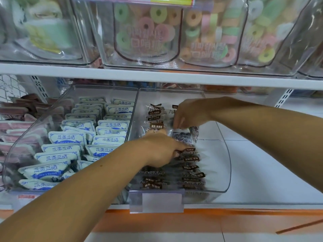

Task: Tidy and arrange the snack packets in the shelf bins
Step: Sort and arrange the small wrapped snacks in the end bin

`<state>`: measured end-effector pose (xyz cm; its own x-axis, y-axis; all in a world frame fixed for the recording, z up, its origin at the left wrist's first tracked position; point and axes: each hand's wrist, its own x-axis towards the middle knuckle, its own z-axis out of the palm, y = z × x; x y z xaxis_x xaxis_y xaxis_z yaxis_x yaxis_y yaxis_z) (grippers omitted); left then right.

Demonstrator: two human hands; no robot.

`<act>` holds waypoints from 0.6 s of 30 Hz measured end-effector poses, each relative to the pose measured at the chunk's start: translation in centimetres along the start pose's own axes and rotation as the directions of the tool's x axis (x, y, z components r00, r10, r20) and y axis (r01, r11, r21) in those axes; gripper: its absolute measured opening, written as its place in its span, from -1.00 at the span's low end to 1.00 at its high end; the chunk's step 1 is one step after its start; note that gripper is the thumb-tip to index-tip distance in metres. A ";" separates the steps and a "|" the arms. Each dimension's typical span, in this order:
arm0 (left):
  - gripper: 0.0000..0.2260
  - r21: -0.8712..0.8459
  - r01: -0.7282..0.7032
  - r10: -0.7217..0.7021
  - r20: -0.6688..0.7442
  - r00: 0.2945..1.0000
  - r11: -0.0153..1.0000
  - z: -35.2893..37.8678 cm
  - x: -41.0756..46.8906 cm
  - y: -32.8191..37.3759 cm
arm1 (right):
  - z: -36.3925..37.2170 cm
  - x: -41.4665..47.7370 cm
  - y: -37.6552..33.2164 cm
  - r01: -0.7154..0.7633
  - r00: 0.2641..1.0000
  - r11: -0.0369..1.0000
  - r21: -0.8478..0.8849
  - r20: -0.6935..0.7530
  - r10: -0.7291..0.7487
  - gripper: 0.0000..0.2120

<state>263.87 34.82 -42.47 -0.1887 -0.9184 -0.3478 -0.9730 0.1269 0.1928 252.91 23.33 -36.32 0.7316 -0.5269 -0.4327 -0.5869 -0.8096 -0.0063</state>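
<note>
A clear plastic bin [225, 165] on the lower shelf holds several clear snack packets with brown labels [190, 168], lying in rows. Both my hands reach into it. My right hand [190, 114] pinches the top edge of one packet of dark plums [182, 136] and holds it upright in the middle of the bin. My left hand [160, 149] is closed around packets just below it, its fingers tucked among the brown labels. The neighbouring clear bin [35, 123] on the left is filled with white and blue packets [66, 138] standing in two rows.
Pink packets [15, 126] fill the far left. Bare white shelf [262, 163] lies right of the brown-label bin. The upper shelf board [157, 75] hangs close above, carrying clear bins of pastel ring candies [148, 32]. A blank label holder [162, 201] sits on the bin front.
</note>
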 end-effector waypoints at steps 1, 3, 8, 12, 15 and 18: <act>-0.60 -0.009 0.003 -0.003 0.001 1.000 1.000 0.1 0.1 -0.2 | 0.3 0.7 -0.1 -0.006 0.998 1.000 -0.018 0.065 0.007 -0.67; -0.59 -0.024 -0.005 0.005 0.009 1.000 1.000 0.3 0.1 -0.4 | 0.5 1.8 -0.2 -0.013 0.985 0.993 -0.117 0.167 0.033 -0.56; -0.59 -0.045 -0.009 0.010 0.015 1.000 0.999 0.3 0.0 -0.6 | 1.0 2.9 -0.4 0.006 0.967 0.970 -0.243 0.247 0.055 -0.47; -0.60 -0.045 -0.011 0.012 0.009 1.000 0.999 0.4 -0.1 -0.6 | 1.4 3.0 -0.6 0.010 0.966 0.959 -0.284 0.249 0.064 -0.47; -0.62 -0.041 -0.010 0.011 0.005 1.000 0.999 0.4 -0.3 -0.5 | 2.2 3.4 -0.6 0.012 0.958 0.952 -0.305 0.277 0.077 -0.41; -0.62 -0.065 -0.005 0.005 0.005 1.000 0.998 0.4 -0.2 -0.7 | 2.9 3.5 -1.0 0.008 0.948 0.953 -0.304 0.305 0.089 -0.36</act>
<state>264.53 35.06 -42.91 -0.1940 -0.9160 -0.3512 -0.9614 0.1062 0.2540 255.09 23.06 -40.47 0.5355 -0.4929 -0.6858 -0.4478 -0.8542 0.2643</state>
